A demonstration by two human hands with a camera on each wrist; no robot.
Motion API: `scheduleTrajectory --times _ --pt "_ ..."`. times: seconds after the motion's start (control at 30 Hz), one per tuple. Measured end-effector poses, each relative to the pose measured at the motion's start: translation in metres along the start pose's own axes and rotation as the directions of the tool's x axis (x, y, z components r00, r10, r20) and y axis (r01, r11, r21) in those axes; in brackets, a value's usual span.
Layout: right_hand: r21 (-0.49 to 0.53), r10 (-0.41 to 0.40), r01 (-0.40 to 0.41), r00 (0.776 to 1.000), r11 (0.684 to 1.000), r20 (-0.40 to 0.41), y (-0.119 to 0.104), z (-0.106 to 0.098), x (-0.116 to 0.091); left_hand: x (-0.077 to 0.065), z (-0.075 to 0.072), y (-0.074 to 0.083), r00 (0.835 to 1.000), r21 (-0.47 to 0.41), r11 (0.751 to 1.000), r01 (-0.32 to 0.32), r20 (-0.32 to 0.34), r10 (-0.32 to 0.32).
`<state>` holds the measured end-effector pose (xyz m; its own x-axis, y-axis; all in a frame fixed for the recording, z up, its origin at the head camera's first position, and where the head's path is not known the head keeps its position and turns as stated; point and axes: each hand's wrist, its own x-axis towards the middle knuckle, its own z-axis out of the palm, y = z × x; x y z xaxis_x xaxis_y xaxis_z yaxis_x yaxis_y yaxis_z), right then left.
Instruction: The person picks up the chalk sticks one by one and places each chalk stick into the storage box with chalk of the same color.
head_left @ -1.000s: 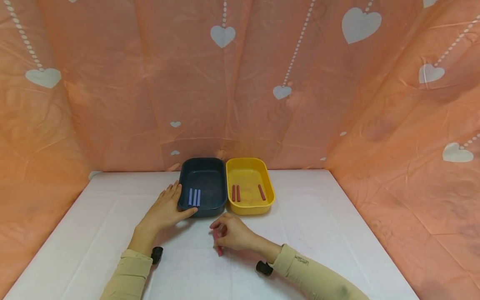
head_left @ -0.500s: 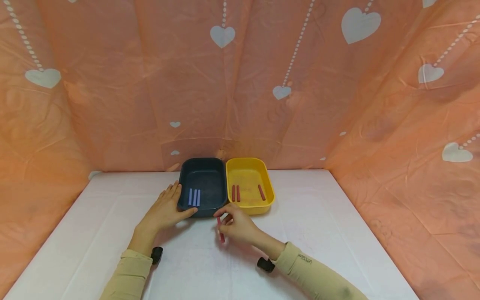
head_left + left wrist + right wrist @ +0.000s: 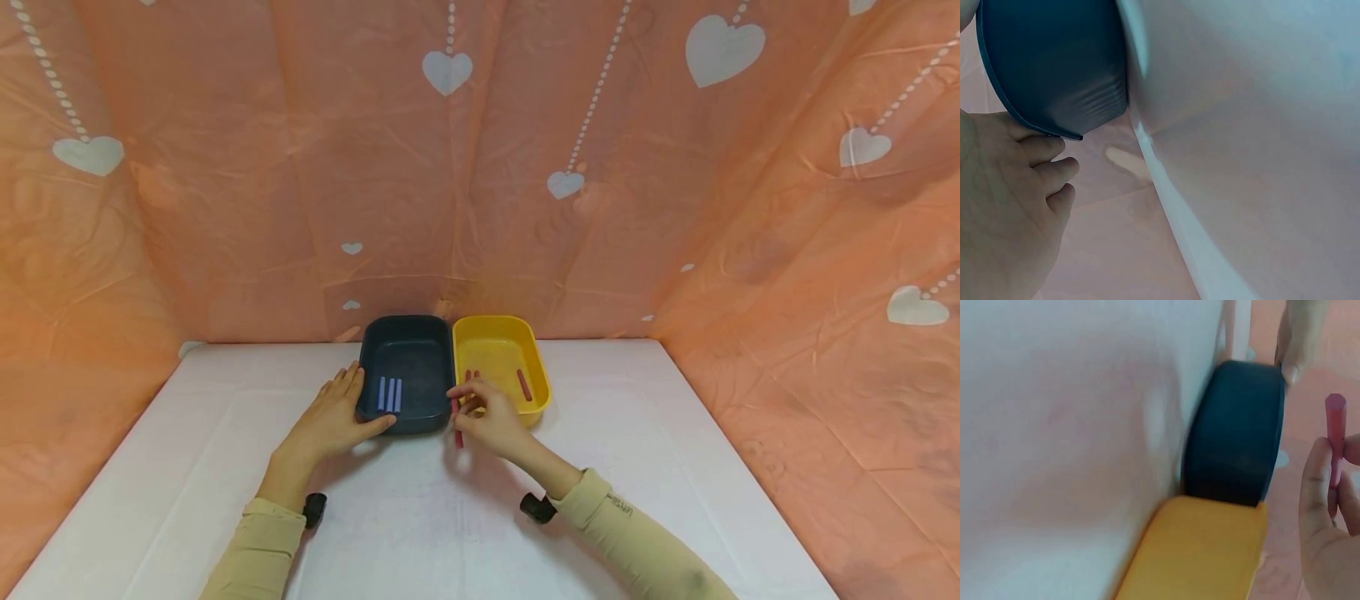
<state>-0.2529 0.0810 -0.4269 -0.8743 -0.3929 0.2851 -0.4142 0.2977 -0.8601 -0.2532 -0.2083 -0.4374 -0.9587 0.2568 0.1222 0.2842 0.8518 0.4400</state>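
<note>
My right hand [image 3: 493, 423] pinches a stick of red chalk [image 3: 1336, 419] between thumb and fingers, over the near side where the two trays meet. With fingers extended, my left hand [image 3: 330, 427] rests along the left side of the dark blue tray [image 3: 423, 379], its thumb on the near rim. Three blue-violet chalk sticks [image 3: 389, 395] lie side by side in that tray. The yellow tray [image 3: 498, 350] stands against it on the right. It holds a red chalk stick [image 3: 524, 385] at its right and two more at its left, partly covered by my right hand.
Both trays stand near the back of a table with a white cloth [image 3: 405, 533]. An orange curtain [image 3: 495, 233] with white hearts hangs behind and at the sides. Small black wrist devices [image 3: 537, 508] sit under both forearms.
My right hand has carried the red chalk stick up from the cloth, forward and slightly right, to the near edge of the trays. The left hand has stayed on the dark tray.
</note>
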Motion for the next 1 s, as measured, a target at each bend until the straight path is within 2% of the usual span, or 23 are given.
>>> scheduleTrajectory --times 0.1,0.23,0.47,0.57,0.7,1.0 --pt "0.004 -0.029 0.029 0.998 1.0 -0.047 0.003 -0.004 0.005 0.0 0.0 0.0 1.0 0.001 1.0 -0.001 -0.002 0.001" --pt "0.002 -0.025 0.026 0.995 1.0 -0.092 0.007 -0.01 0.011 0.0 0.0 -0.001 1.0 -0.001 1.0 -0.005 -0.004 0.005" --pt "0.007 0.077 -0.077 0.989 0.997 -0.127 0.016 -0.022 0.022 0.0 0.002 -0.002 1.0 0.005 1.0 -0.015 -0.012 0.015" --pt "0.009 0.102 -0.101 0.986 0.995 -0.134 0.021 -0.026 0.026 0.001 0.003 -0.003 1.0 0.002 1.0 -0.014 -0.012 0.014" --pt "-0.038 0.129 -0.136 0.982 0.99 -0.14 0.029 -0.031 0.032 0.001 0.004 -0.003 1.0 0.001 1.0 -0.012 -0.008 0.012" --pt "-0.126 0.172 -0.182 0.981 0.975 -0.091 0.041 -0.045 0.046 -0.001 0.002 -0.003 1.0 0.006 1.0 -0.013 -0.022 0.013"
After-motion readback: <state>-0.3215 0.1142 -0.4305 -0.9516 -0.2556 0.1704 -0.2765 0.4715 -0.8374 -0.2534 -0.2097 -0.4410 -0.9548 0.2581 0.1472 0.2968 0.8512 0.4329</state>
